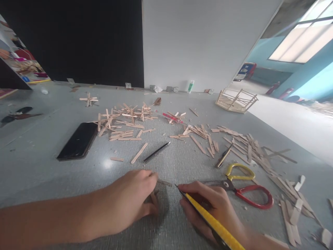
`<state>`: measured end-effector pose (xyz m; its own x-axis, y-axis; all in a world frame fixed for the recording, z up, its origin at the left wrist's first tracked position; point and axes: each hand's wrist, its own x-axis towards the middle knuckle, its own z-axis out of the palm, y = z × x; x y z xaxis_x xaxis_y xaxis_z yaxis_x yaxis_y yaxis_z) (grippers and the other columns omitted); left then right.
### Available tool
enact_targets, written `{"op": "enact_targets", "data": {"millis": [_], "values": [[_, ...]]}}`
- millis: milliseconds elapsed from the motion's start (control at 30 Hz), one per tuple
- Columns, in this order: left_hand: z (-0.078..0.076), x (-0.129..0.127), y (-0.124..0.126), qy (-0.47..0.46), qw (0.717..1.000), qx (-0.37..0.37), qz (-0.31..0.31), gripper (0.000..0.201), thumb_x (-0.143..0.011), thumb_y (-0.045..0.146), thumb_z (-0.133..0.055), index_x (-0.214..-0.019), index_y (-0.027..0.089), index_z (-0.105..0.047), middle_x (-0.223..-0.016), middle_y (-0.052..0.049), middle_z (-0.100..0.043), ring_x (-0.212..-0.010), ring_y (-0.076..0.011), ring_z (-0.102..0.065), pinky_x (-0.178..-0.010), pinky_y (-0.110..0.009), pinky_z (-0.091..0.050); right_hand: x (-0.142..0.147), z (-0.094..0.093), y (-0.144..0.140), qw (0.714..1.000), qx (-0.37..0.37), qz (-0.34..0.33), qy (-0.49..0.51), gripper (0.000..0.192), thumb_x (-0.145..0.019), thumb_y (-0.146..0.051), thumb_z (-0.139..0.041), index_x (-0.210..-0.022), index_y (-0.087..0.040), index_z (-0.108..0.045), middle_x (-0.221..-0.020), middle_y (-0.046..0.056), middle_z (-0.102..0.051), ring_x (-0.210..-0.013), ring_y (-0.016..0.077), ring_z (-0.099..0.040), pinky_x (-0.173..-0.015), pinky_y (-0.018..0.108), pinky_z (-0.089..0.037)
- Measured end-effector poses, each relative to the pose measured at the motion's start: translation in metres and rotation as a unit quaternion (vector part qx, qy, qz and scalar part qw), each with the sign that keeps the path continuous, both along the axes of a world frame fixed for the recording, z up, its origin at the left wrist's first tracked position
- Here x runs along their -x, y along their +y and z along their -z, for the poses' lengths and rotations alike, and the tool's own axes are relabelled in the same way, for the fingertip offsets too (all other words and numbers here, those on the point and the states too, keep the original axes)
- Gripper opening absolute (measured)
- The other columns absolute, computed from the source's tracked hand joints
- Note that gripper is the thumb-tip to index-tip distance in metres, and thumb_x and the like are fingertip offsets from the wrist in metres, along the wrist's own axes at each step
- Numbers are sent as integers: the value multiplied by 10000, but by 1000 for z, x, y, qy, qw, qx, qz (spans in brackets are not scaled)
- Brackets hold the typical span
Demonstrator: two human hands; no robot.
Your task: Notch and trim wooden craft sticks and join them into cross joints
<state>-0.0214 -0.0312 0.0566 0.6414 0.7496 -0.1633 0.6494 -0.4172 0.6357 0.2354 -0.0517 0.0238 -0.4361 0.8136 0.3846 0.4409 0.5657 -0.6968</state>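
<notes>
My left hand [137,194] is closed on a wooden craft stick [164,183] just above the grey tabletop, and the stick's end pokes out to the right of the fingers. Another piece of stick [154,198] shows beneath the fingers, partly hidden. In my right hand [208,201] is a long yellow-and-black utility knife [205,217], gripped like a pen. Its thin tip points left, close to the stick's end; whether they touch I cannot tell. Behind the right hand lie scissors [248,187] with one yellow and one red handle loop, their blades partly covered by it.
Ahead lie a black pen [156,151], a loose stick [139,153] and a black phone [78,140]. Many craft sticks [122,134] are scattered across the table. A small stick frame [236,101] stands at the right edge, near a black-and-white upright panel [197,41].
</notes>
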Motion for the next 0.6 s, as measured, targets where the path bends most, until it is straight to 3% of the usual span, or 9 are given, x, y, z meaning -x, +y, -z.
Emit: {"op": "enact_targets", "data": {"millis": [100,300,433,600], "values": [[-3,-6,1,6,999,24,40,167,-885,213,-723,-943,208,-567,-1026,-22,-616,-962,-240,-636,-799,-345,-464,1,-4,-2,999,29,4,-14,109,-958,-184,-561,-951,-183,-670,-574,-62,-558,-429,80,-470,-434,207,-377],[-18,-4,8,42,999,-18,12,191,-895,168,-699,-1028,213,-570,-1066,-28,-585,-984,-250,-610,-782,-346,-451,2,-5,-1,996,88,24,-4,117,-990,-245,-525,-1017,-217,-635,-564,-61,-615,-410,98,-570,-440,214,-424],[-14,1,18,28,997,-11,75,326,-832,105,-755,-1103,227,-622,-1077,-19,-584,-1044,-255,-596,-840,-343,-452,1,-3,0,995,93,21,-3,118,-998,-266,-531,-1018,-224,-639,-560,-59,-624,-427,106,-594,-456,222,-439],[-8,3,18,-3,997,29,66,168,-887,101,-652,-998,223,-625,-1018,-16,-644,-967,-230,-628,-795,-323,-458,0,0,-1,995,93,22,-5,143,-1011,-294,-518,-1000,-224,-642,-555,-59,-622,-429,106,-589,-464,229,-439]]}}
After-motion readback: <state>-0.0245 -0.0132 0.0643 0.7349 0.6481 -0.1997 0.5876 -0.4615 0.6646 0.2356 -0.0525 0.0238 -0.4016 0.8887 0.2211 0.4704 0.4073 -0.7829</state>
